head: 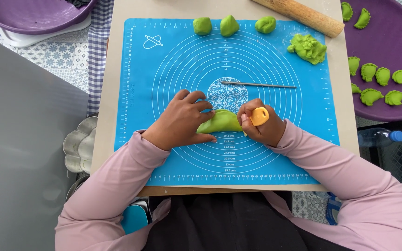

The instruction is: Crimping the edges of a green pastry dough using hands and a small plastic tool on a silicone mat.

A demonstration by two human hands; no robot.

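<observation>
While the left hand [182,120] curls its fingers [200,104] over the left end of the folded green dumpling [222,122], thumb pressed along its near edge, the right hand [261,128] closes tightly around a small orange plastic cutter [259,115] at the dumpling's right end. Soft, smooth and half-moon shaped, the dough lies mid-mat on the blue silicone pastry mat [164,69], its long axis running left to right, its curved back facing away from the person. A thin metal rod [258,85] lies just beyond.
</observation>
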